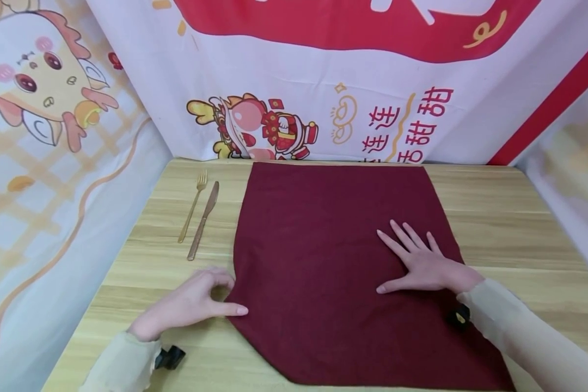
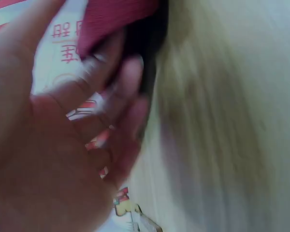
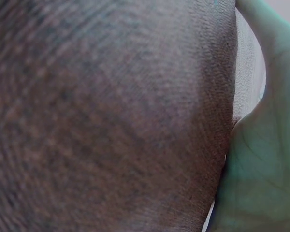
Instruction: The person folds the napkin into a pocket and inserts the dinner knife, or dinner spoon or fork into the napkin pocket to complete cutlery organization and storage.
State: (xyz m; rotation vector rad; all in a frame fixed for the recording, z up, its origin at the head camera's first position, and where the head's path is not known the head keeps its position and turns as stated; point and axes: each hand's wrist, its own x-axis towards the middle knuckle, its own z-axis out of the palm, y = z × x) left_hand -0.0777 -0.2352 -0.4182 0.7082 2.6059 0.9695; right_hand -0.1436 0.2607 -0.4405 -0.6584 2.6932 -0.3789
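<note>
A dark red cloth lies spread over the middle of the table. At its left edge is my left hand, thumb over the cloth and loosely bent fingers at the edge. Seen from the left wrist, the blurred fingers reach beneath a raised part of the cloth. I cannot see the thumb and fingers meeting on it. With fingers spread, my right hand rests flat on the right half of the cloth. Cloth fills most of the right wrist view, beside the palm.
A gold fork and a copper-coloured knife lie side by side left of the cloth. The wooden table ends at a printed hanging at the back. Another printed sheet hangs on the left.
</note>
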